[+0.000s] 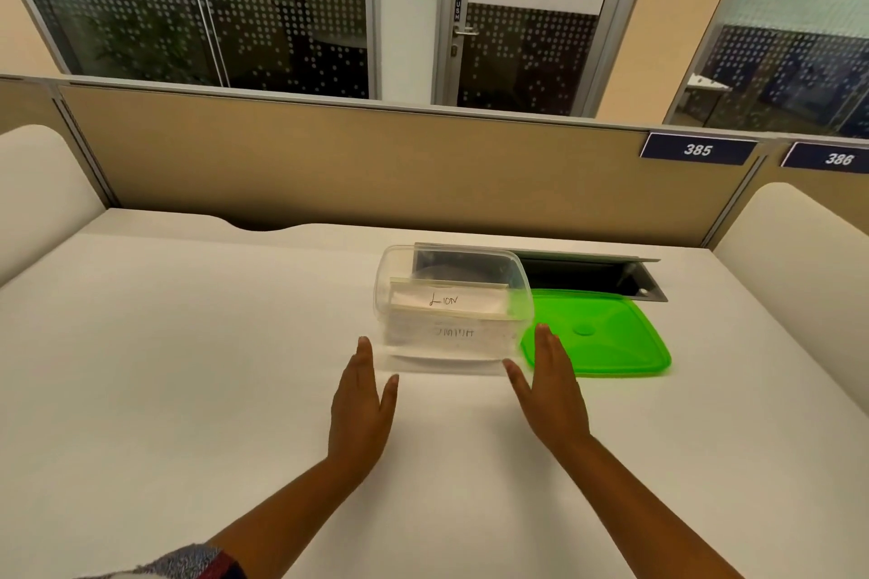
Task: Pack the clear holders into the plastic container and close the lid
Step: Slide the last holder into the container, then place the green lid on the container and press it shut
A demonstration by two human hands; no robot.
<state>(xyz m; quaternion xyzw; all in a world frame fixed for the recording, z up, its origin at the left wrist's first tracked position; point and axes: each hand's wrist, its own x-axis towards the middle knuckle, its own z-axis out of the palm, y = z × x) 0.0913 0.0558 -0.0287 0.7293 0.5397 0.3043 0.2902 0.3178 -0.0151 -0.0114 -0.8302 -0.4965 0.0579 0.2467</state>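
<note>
The white desk (pixel 188 343) fills most of the view, with a beige partition (pixel 376 165) behind it and an open cable tray (pixel 588 275) set in the surface at the back. On the desk stands the clear plastic container (pixel 399 296), open on top. Inside it I see the clear holders (pixel 449 302) with paper cards; one card reads "LION", and a second card lower down is too blurred to read. How many holders there are, I cannot tell. The green lid (pixel 611 339) lies flat on the desk just beside the container, on its right side, touching or almost touching it.

The left hand (pixel 359 409) is near the front left corner of the container, and the right hand (pixel 552 395) is near the front right corner, partly over the edge of the lid. Both hands are flat, with the fingers stretched out and together, and they hold nothing.

It seems the packing is done and the closing remains. To do this well, I think the right hand should take the lid by its near edge while the left hand steadies the container wall. The lid should come level over the rim, with its corners matched, and then be pressed around the edge. The holders must sit below the rim, otherwise the lid will not close.
</note>
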